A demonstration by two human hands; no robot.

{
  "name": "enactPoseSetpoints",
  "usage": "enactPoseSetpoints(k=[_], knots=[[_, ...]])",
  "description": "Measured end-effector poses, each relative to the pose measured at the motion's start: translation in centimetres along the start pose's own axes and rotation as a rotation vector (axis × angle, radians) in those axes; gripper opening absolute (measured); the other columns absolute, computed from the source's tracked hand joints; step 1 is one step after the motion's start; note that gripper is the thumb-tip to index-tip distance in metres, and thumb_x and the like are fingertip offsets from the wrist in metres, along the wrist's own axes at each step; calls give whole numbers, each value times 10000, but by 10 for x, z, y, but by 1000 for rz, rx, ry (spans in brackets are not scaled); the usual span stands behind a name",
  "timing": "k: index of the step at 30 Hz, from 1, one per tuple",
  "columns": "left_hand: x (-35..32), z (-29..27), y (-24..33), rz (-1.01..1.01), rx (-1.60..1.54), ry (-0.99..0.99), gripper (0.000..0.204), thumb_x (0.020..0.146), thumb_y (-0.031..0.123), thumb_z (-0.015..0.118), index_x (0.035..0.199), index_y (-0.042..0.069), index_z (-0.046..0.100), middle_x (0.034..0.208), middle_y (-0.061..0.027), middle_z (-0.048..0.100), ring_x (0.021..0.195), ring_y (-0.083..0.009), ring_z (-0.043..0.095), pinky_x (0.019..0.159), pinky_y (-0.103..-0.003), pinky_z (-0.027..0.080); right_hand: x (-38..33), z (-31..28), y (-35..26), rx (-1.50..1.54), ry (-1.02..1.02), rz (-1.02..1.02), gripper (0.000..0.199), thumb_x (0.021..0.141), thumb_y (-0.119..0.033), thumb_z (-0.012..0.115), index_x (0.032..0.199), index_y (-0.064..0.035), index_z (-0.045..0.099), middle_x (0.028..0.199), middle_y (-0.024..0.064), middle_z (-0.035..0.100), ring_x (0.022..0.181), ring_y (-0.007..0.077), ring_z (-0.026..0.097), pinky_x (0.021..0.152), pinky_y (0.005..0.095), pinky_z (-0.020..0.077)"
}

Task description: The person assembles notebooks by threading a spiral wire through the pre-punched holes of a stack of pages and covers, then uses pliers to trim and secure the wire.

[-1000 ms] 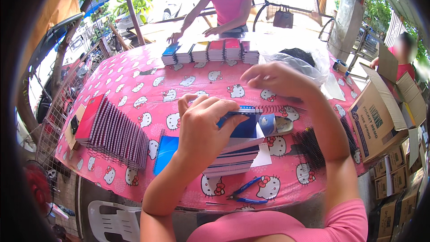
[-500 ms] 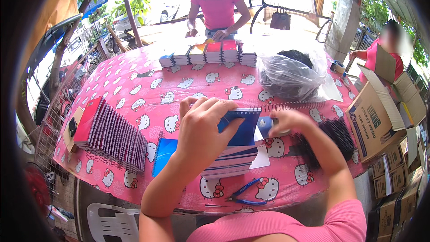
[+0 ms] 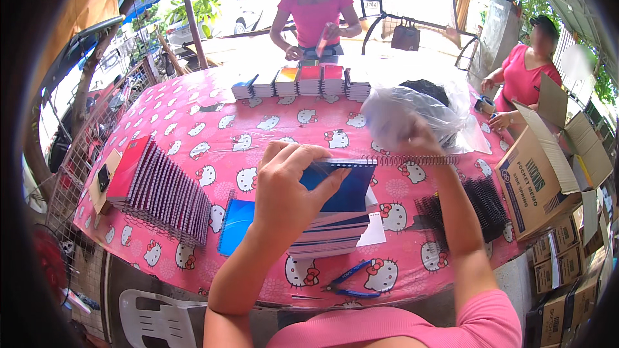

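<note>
My left hand (image 3: 293,177) grips a blue notebook (image 3: 348,187), thumb on its cover and fingers behind, holding it over a stack of notebooks (image 3: 325,238). A thin spiral wire (image 3: 419,160) runs through holes at the notebook's top edge and sticks out far to the right. My right hand (image 3: 419,135) is raised beyond that wire, in front of the clear plastic bag (image 3: 454,122); motion smears its fingers, and whether it holds anything is unclear. Another blue notebook (image 3: 236,222) lies left of the stack. Blue-handled pliers (image 3: 353,280) rest near the front edge.
A long row of spiral notebooks (image 3: 164,193) stands at left. Black spiral wires (image 3: 477,209) lie at right beside an open carton (image 3: 538,177). Across the pink tablecloth (image 3: 271,138), a person (image 3: 316,19) handles notebooks behind several stacks (image 3: 309,82). Another person (image 3: 525,84) is at right.
My right hand has moved up and away from beside the notebook, toward the plastic bag. A rounded blue thing beside it no longer shows there. My left hand keeps its grip.
</note>
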State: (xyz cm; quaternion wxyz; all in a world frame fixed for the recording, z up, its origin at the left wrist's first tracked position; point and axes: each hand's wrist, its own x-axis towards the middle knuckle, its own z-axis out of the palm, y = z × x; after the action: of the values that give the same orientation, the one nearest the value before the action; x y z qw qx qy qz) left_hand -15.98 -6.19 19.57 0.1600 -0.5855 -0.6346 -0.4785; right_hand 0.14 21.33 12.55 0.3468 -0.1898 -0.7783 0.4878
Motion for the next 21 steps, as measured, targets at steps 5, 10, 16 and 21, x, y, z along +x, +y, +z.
enactPoseSetpoints(k=[5,10,16,21], knots=[[3,-2,-1,-3,-36,9,261,675,230,826,802,48,688,754,-64,660,796,-237,579,712,-370,479,21,8,-72,-273,-184,-192,367,733,-35,724,1077,-22,597,997,143,658,876,220,642,814,355,509],[4,-2,0,-51,-44,-29,282,654,181,842,822,6,700,801,-89,692,800,-211,606,722,-328,498,10,10,-76,126,-273,-414,372,730,-40,726,1089,-33,628,1016,123,681,905,213,653,801,352,516],[7,-8,4,-155,-147,-81,364,675,211,830,957,41,674,771,-81,679,836,-236,602,757,-371,493,14,4,-94,-196,-367,-284,454,665,0,731,1105,-9,620,998,128,677,925,195,646,844,329,507],[3,-9,-13,-10,-53,43,535,700,222,831,1149,59,589,1015,-75,641,918,-197,619,747,-325,510,31,28,-114,-509,-285,-325,426,623,-1,720,1038,-40,635,937,112,676,859,172,636,769,320,499]])
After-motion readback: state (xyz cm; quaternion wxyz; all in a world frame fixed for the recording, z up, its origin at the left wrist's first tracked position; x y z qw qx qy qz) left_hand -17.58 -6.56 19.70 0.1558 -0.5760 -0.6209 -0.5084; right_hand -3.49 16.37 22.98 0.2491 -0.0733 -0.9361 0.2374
